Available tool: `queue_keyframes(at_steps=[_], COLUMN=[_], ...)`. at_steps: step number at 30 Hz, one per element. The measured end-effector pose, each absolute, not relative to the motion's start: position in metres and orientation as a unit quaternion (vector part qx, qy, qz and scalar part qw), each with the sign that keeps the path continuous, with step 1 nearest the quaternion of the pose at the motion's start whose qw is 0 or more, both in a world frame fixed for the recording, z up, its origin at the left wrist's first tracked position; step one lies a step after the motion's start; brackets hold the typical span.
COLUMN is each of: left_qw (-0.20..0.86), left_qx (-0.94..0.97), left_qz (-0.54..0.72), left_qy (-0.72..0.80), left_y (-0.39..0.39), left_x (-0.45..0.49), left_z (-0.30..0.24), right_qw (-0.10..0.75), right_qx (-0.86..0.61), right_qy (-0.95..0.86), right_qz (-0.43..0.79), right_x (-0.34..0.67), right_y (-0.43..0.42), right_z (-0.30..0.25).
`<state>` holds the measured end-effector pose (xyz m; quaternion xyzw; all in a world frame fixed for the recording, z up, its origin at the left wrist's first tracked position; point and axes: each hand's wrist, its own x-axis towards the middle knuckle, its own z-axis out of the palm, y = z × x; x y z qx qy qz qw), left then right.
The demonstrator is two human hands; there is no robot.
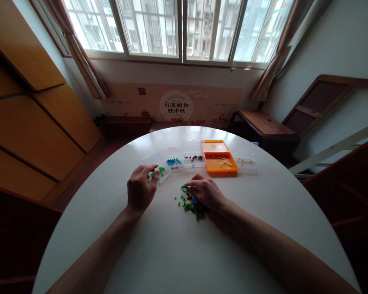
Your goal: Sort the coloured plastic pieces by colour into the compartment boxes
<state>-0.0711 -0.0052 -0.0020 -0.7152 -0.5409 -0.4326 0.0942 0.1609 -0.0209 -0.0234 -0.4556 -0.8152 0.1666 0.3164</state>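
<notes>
Well — left hand (pixel 141 185) at tray (pixel 166 177), right hand (pixel 207 192) at pile (pixel 188 205).

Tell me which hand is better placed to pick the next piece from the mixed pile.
The right hand, probably: it is already at the mixed pile, while the left hand is farther off, at the clear box holding green pieces.
</notes>
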Motion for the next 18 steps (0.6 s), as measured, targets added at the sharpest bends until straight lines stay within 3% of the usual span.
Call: queue_keyframes(at_steps=[18], left_qw=[0.100], left_qx=[-0.829], left_qz=[-0.380], left_qy=[-0.398], left_y=[-0.019], left_x=[-0.057], left_z=[-0.004], right_qw=[0.283], right_qx=[-0.461], right_qy=[-0.836], right_qz=[0.091], right_x=[0.160], right_y=[-0.019], right_z=[-0.017])
